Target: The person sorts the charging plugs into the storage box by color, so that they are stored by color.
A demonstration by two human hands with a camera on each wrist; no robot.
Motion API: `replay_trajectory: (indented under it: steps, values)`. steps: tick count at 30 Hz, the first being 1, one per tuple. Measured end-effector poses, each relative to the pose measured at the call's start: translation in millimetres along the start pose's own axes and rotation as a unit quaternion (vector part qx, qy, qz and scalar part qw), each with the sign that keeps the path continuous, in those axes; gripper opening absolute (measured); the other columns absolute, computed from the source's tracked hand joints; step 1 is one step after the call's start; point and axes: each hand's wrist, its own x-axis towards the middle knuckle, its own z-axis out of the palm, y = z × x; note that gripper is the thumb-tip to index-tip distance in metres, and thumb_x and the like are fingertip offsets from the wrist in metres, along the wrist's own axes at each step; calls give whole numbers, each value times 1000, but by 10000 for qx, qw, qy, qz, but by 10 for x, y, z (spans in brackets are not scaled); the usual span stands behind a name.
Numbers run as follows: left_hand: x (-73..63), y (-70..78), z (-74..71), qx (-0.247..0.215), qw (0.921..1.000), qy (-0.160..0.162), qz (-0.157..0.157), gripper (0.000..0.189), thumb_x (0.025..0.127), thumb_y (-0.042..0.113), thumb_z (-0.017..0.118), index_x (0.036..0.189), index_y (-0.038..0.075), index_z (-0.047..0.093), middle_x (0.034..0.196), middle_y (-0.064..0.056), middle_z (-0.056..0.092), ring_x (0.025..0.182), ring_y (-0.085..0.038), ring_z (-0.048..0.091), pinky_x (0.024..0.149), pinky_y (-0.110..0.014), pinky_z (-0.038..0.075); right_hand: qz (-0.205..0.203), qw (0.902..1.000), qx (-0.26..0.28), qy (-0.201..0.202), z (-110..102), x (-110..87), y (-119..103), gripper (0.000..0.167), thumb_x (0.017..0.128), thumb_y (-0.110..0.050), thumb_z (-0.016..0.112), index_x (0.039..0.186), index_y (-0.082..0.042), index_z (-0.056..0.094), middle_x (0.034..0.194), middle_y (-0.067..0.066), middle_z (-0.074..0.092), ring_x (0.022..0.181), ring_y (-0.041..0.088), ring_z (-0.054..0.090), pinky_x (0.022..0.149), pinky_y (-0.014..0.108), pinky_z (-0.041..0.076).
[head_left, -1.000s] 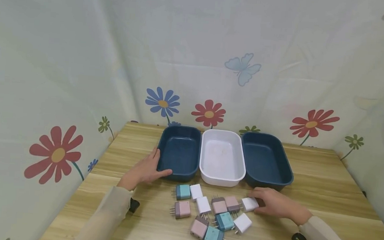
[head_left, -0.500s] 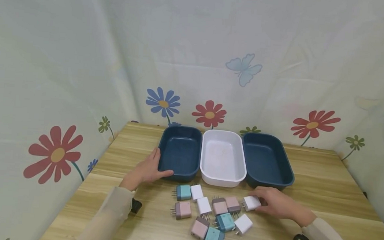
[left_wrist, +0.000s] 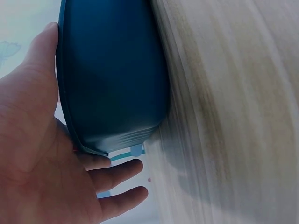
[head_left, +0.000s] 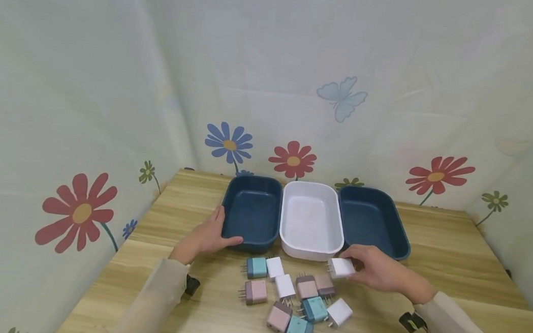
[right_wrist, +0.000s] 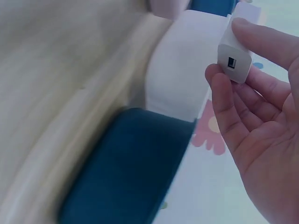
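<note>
My right hand (head_left: pixel 376 270) pinches a white USB charger (head_left: pixel 341 268) between thumb and fingers, prongs pointing left, in front of the white tray (head_left: pixel 312 250). The right wrist view shows the USB port on the end of this charger (right_wrist: pixel 232 60). My left hand (head_left: pixel 207 238) rests against the near left corner of the left dark blue tray (head_left: pixel 251 246), its thumb along the front rim. In the left wrist view the fingers (left_wrist: pixel 117 175) reach out fairly straight beside that tray. On the table lie white chargers (head_left: pixel 340 312), teal ones (head_left: pixel 299 331) and pink ones (head_left: pixel 279 317), in a loose group.
Another dark blue tray (head_left: pixel 375 219) stands right of the white one, all three side by side at the back of the wooden table (head_left: pixel 444 259). No chargers show inside them. A flowered cloth (head_left: pixel 264 59) hangs behind and at the sides.
My right hand has lifted the white charger from the right end of the group and moved it slightly left and toward the trays. The left hand has stayed at the left tray.
</note>
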Motion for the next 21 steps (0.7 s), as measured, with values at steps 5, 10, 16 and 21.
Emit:
replay_trajectory:
  steps: [5,10,16,21]
  values:
    - [16,-17,18,67,10000,-22,48,122,75,76,53,148,-6,0,154,-24,0,141,-36,11,111,-48,20,-158,9996,-66,202,-56,122,-61,36,78,-16,78,111,-11,64,103,-4,62,82,16,58,70,32,53]
    - [31,-37,30,19,10000,-28,45,121,76,74,55,148,-5,0,155,-24,0,141,-36,10,111,-48,19,-46,9999,-79,119,-98,259,-130,37,79,-17,78,112,-11,64,105,-3,62,83,19,58,72,33,54]
    - [46,-52,36,-61,10000,-24,14,123,74,77,54,149,-4,0,155,-22,0,141,-35,10,110,-49,19,33,9998,-161,89,-146,450,-219,37,80,-23,77,113,-13,64,103,-6,62,84,13,57,73,32,54]
    - [52,-45,18,-73,9999,-78,0,121,75,75,55,149,-4,-1,155,-22,-1,141,-35,9,111,-48,19,48,9998,-193,-13,-194,621,-274,39,81,-23,76,114,-9,64,104,-2,63,85,13,56,75,34,53]
